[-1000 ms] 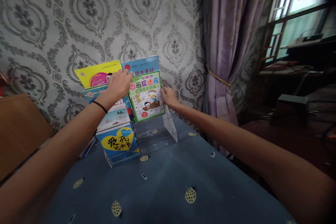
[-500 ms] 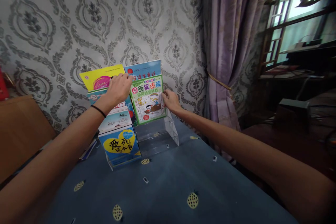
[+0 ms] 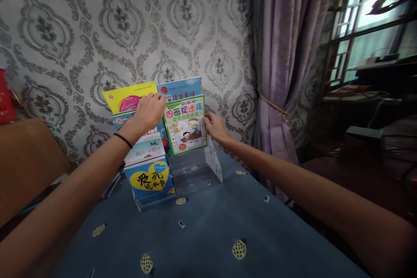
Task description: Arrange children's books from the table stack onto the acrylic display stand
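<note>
A green-bordered picture book (image 3: 186,128) stands upright in a clear acrylic book rack (image 3: 213,163), in front of a light-blue book (image 3: 182,86). My left hand (image 3: 150,113) is closed at the green book's upper left corner. At its right edge, my right hand (image 3: 215,126) pinches the cover side between thumb and fingers. Left of it in the rack are a yellow book (image 3: 130,91), a teal book (image 3: 122,118) partly behind my left hand, a pale book (image 3: 146,150) and a blue book with a yellow heart (image 3: 151,182) at the front.
The rack stands on a dark blue tablecloth (image 3: 202,239) with a pineapple print. Behind is a patterned wall (image 3: 130,17); a tied purple curtain (image 3: 280,52) hangs to the right. A brown cardboard box (image 3: 29,160) and a red object (image 3: 6,100) are at the left.
The view has shifted slightly, so the books sit a little further right and lower in it. Both hands keep their places on the green-bordered picture book.
</note>
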`<state>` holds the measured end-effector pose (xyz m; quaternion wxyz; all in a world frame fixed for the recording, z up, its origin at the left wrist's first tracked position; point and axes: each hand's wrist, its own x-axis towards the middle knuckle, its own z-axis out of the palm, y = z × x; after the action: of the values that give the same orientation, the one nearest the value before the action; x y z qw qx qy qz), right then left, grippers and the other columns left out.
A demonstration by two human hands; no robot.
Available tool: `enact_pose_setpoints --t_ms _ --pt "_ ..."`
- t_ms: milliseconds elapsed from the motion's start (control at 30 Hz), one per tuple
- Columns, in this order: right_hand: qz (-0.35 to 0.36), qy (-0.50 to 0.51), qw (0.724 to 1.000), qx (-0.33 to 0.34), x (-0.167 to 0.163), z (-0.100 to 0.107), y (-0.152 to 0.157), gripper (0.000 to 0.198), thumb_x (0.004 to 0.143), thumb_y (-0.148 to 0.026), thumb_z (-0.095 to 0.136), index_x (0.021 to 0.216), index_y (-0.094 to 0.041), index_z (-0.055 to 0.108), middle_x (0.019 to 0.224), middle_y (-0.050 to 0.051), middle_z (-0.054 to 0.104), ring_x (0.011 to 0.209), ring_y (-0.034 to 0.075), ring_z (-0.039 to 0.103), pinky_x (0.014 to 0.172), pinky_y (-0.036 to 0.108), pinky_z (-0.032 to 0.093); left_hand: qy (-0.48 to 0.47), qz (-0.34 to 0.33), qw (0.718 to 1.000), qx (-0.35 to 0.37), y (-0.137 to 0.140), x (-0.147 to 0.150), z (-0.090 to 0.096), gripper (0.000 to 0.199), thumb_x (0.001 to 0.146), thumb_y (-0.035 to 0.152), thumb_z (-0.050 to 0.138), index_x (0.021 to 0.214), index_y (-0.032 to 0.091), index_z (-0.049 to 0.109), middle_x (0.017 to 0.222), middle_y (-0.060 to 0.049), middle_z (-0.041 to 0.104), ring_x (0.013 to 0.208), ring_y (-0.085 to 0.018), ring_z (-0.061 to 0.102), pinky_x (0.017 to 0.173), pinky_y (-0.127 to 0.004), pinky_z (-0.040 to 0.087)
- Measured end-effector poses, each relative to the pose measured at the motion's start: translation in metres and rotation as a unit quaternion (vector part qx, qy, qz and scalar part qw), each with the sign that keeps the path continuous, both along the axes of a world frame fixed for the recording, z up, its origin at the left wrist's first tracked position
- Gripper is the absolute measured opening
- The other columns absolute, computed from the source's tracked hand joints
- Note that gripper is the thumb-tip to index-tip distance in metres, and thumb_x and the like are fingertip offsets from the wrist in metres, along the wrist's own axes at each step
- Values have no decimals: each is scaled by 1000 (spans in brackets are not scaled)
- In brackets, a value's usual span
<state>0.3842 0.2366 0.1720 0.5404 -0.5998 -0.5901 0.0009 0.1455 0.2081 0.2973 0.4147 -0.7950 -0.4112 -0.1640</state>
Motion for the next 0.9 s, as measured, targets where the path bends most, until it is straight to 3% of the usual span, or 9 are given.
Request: enact_pose_setpoints --t_ms 200,333,500,600,733,900 --pt "6 5 1000 3 -2 -2 -1 30 95 -27 43 112 -15 66 89 7 73 63 19 66 73 31 53 -1 -3 1000 5 -1 -1 -2 24 103 23 40 113 14 59 116 -16 66 109 -30 58 88 -40 43" --pt "12 13 1000 4 -2 -4 -3 33 95 -28 43 117 -15 64 102 10 73 62 17 66 74 31 54 -7 -10 1000 3 -2 -3 -5 26 103 25 40 117 13 59 117 -17 66 109 -31 58 88 -41 43" --pt "15 25 1000 12 0 -9 -5 37 93 -29 46 121 -13 63 110 14 73 82 23 69 80 35 54 -22 -37 999 9 -4 -7 -8 28 103 25 39 120 12 58 120 -18 63 113 -32 54 92 -43 42" --pt "18 36 999 19 -1 -11 -5 36 92 -29 47 121 -15 64 111 14 73 84 24 69 79 36 55 -44 -59 997 8 -12 -8 -12 30 102 23 37 121 12 58 122 -18 61 115 -32 52 95 -44 42" --pt "18 61 997 36 -5 -14 -12 38 91 -30 44 122 -15 61 112 14 71 66 20 67 69 35 55 -64 -127 989 -40 -48 -15 -23 27 102 23 38 117 15 60 119 -15 62 111 -29 55 97 -43 44" --pt "17 116 990 84 -14 -35 -41 40 90 -34 37 122 -18 55 105 12 68 59 17 62 54 30 51 35 -271 931 -242 -135 -44 -42 29 100 36 42 119 31 63 118 -6 67 107 -24 62 88 -37 51"
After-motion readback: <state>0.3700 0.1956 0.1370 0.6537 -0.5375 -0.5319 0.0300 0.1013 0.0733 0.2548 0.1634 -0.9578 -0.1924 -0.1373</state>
